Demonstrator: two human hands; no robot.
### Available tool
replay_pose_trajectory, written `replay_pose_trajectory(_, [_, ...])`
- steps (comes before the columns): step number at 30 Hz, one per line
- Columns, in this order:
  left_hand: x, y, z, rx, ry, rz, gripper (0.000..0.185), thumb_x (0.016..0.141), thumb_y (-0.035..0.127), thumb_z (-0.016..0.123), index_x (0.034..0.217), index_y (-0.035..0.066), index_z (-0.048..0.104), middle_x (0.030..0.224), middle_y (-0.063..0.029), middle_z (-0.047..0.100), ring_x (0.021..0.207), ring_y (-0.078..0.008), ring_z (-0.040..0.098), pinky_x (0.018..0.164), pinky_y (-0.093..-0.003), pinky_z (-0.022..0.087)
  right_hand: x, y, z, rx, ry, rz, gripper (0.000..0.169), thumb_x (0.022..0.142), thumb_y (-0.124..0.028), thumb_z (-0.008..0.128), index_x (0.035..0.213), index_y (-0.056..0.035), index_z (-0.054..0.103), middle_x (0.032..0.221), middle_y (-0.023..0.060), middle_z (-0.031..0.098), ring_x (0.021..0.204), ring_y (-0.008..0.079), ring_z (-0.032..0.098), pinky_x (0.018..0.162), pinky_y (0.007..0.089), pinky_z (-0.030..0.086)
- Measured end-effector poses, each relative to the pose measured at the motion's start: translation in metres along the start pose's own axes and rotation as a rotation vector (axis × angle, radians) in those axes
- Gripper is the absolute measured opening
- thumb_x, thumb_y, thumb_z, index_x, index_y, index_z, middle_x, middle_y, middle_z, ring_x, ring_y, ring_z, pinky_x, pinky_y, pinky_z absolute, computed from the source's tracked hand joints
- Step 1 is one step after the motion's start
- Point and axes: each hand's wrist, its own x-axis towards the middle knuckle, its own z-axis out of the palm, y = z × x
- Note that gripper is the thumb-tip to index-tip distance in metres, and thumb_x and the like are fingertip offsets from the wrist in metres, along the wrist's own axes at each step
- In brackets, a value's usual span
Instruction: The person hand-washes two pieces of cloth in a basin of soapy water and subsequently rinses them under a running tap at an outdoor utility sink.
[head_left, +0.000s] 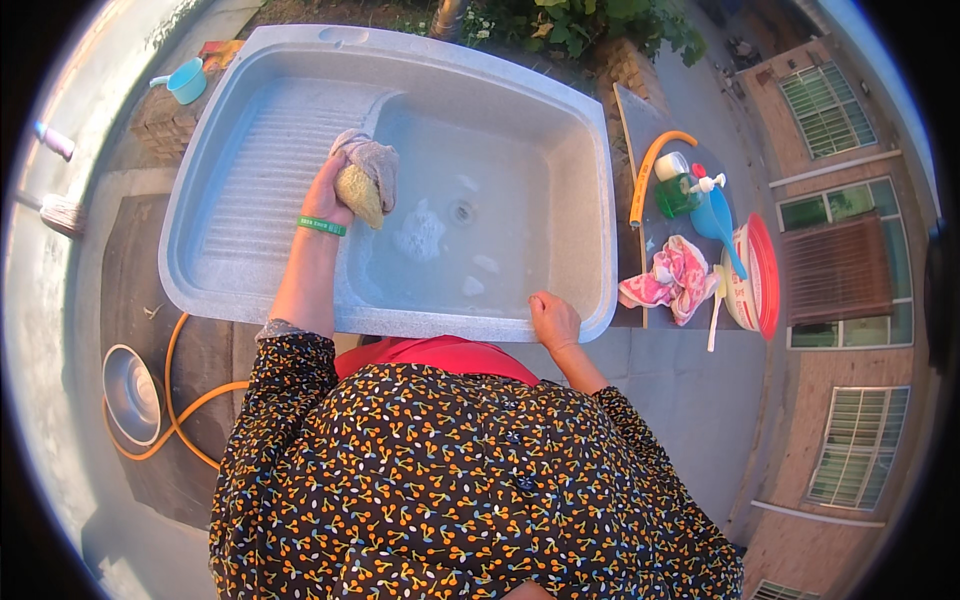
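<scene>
My left hand (328, 193) is closed around a bunched damp cloth, with a greyish-mauve part (367, 161) on top and a yellowish part (360, 193) below. It is held above the divider between the sink's ribbed washboard side (262, 172) and its basin. Cloudy water with white suds (420, 231) lies in the basin, and the round drain (462, 212) shows through it. On the near right rim of the grey stone-like laundry sink (450, 326), my right hand (556, 321) rests with its fingers curled over the edge.
Right of the sink, a board (660, 225) bears an orange hose piece (651, 169), a green pump bottle (675, 196), a blue dipper (716, 217), a pink-and-white cloth (675, 281), a brush (718, 300) and a red-rimmed basin (761, 277). At left are a metal bowl (127, 390) and hose (171, 360).
</scene>
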Motion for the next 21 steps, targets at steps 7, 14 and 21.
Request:
replay_pose_trajectory(7, [0.002,-0.001,-0.004,0.012,0.006,0.004,0.043,0.089,0.025,0.05,0.127,0.005,0.042,0.123,-0.0156,0.052,0.116,-0.0303,0.05,0.1,-0.0455,0.04,0.0,-0.003,-0.004,-0.021,-0.033,0.018,0.023,0.084,-0.028,0.049,0.086,-0.0153,0.068,0.082,0.0143,0.065,0.077,0.0355,0.062,0.068,0.0451,0.048])
replay_pose_trajectory(14, [0.005,-0.002,-0.011,-0.009,-0.034,-0.002,0.043,0.09,0.025,0.049,0.128,0.006,0.041,0.123,-0.0158,0.051,0.116,-0.0309,0.049,0.1,-0.0461,0.039,0.001,-0.003,-0.003,-0.026,-0.042,0.023,0.023,0.084,-0.028,0.049,0.085,-0.0151,0.068,0.082,0.0139,0.065,0.078,0.0352,0.062,0.068,0.0448,0.048])
replay_pose_trajectory(21, [0.008,-0.001,-0.016,-0.029,-0.027,-0.017,0.043,0.09,0.025,0.049,0.127,0.005,0.042,0.124,-0.0154,0.051,0.116,-0.0304,0.049,0.1,-0.0457,0.039,0.002,0.0,0.0,-0.028,-0.044,0.021,0.024,0.084,-0.029,0.049,0.085,-0.0149,0.068,0.082,0.0135,0.066,0.078,0.0346,0.062,0.068,0.0444,0.048])
